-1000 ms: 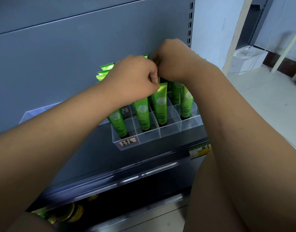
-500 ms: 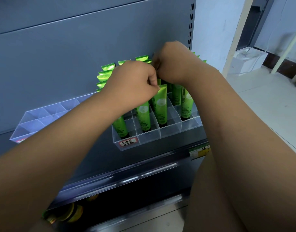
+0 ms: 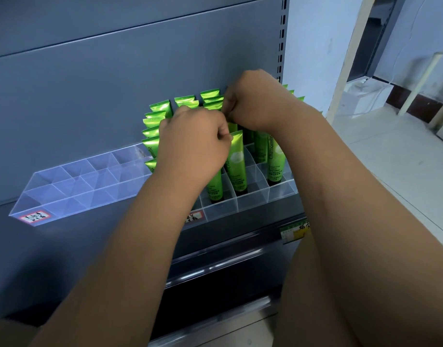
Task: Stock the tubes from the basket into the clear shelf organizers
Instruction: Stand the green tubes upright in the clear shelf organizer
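Several green tubes (image 3: 236, 161) stand upright in the right clear organizer (image 3: 221, 209) on the grey shelf. My left hand (image 3: 192, 146) is closed in a fist over the middle rows, its thumb and fingers pinched at the crimped top of a front tube. Just behind it, my right hand (image 3: 253, 101) pinches the top of a tube in the back rows; what its fingertips grip is hidden. A second clear organizer (image 3: 77, 186) lies to the left with empty compartments. The basket is out of view.
The grey back panel (image 3: 115, 83) rises right behind the organizers. A yellow price label (image 3: 294, 232) sits on the shelf's front rail, with a dark lower shelf beneath. To the right are a tiled floor, a white post (image 3: 348, 58) and a white box (image 3: 365, 96).
My left hand has dropped slightly toward the front tube's top while my right hand stays at the back rows. The empty left organizer has come fully into view.
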A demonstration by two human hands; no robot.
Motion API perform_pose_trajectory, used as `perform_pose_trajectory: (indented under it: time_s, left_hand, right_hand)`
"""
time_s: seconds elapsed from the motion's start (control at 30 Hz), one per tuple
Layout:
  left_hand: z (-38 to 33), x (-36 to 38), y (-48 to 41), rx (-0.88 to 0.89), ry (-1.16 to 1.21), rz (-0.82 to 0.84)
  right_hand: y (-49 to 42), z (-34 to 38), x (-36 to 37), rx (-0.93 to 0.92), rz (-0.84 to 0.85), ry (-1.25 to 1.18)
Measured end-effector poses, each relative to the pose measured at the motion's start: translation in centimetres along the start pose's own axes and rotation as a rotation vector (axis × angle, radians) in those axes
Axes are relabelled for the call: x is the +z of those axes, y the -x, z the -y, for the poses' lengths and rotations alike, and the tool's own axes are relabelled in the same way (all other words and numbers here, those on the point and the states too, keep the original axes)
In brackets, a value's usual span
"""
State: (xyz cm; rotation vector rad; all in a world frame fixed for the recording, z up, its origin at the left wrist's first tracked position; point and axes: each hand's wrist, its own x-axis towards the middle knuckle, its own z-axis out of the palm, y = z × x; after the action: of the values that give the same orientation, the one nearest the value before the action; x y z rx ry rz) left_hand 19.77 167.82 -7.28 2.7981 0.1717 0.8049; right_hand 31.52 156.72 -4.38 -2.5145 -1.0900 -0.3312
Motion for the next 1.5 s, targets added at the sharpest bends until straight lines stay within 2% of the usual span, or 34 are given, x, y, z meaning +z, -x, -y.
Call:
perform_pose_trajectory:
  time_s: [0.3,0.7,1.1,1.5]
  left_hand:
    - [0.1,0.6,1.1,-0.004,0.029,-0.103]
    - [-0.1,0.9,1.7,-0.051,0.019,-0.083]
    - [-0.2,1.3,2.4,-0.059,0.107,-0.153]
    - [0.0,1.4,2.6,-0.026,0.038,-0.154]
  right_hand:
    - [0.4,0.0,0.0,0.052,-0.012,-0.047]
    - [0.6,0.6,0.2,0.095,-0.011,-0.098]
    - [0.9,0.9,-0.1,0.104,-0.019,-0.121]
    - [2.1,1.0,-1.0,0.070,-0.093,-0.169]
